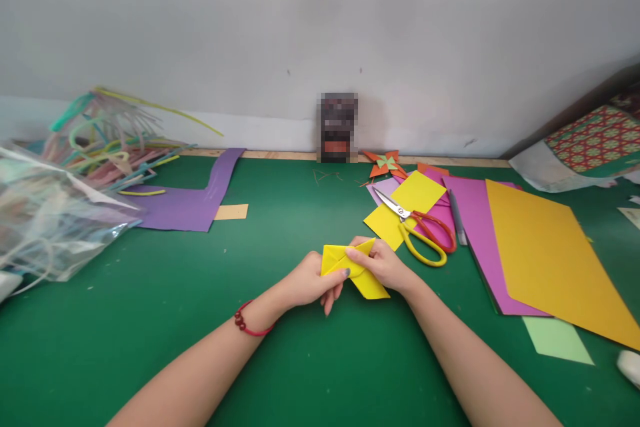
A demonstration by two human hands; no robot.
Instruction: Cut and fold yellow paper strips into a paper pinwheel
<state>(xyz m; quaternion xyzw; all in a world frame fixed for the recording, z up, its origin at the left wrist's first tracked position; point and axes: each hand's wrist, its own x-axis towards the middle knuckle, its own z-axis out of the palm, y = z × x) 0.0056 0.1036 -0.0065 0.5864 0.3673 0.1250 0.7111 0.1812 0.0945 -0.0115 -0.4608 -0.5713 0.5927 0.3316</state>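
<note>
A folded piece of yellow paper [373,285] is held between both hands above the green table [295,353]. My left hand [310,281] grips its left side, thumb lying on the front face and fingers curled behind. My right hand [384,265] pinches the right side, with the thumb pressing near the middle folds. Creased flaps and pointed corners show on the paper; its back is hidden. Just beyond my right hand lie scissors [420,230] with one red and one yellow handle, resting on yellow paper squares [417,192].
At the left, a clear plastic bag [65,227] spills several coloured pipe cleaners [115,147] beside purple paper [187,207]. An orange paper pinwheel shape [385,163] lies near the wall. To the right are magenta sheets [475,227], a golden-yellow sheet [555,260] and a grey pen-like tool [457,217].
</note>
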